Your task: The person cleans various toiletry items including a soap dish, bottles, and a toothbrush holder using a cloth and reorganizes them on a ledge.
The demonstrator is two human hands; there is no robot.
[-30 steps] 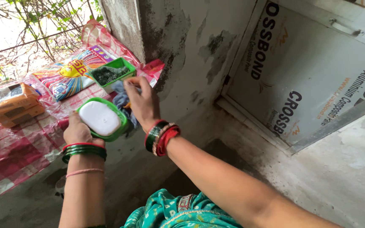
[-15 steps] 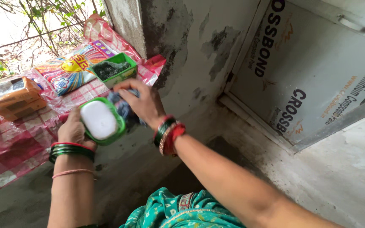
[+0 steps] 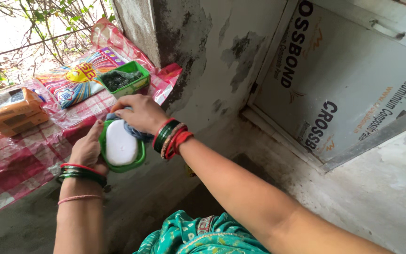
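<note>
2 hands: both meet over the green soap dish [image 3: 139, 157] at the worktop's [image 3: 10, 164] front edge, beside the stained wall [image 3: 203, 51].
Change: compared with 0.5 s ago, the dish has tipped more upright and the right hand has come down over its top end; 1.0 s ago that hand was raised, fingers spread above the cloth.
Left hand [image 3: 86, 149]: wrapped around the dish from behind, gripping it.
Right hand [image 3: 137, 114]: fingers curled narrow, pinching a blue-grey cloth [image 3: 135, 131] against the dish's upper rim.
Soap [image 3: 120, 148]: 1 smooth white rounded bar, sitting in the dish.
Dish: glossy plastic, oval, rimmed.
Cloth: soft, crumpled, mostly hidden under the hand.
Bangles: green and red glass-like rings on both wrists; a thin pink thread on the left forearm.
Worktop cover: shiny red-and-white checked plastic sheet.
Packages: a flat multicoloured sachet bag [image 3: 78, 80] lies at the back; a green square tub [image 3: 124, 80] holding a dark scrubber stands just beside it; orange-brown wrapped packs [image 3: 10, 113] sit far left.
Panel [image 3: 348, 84]: pale grey sheet with black and orange lettering, leaning right of the wall.
</note>
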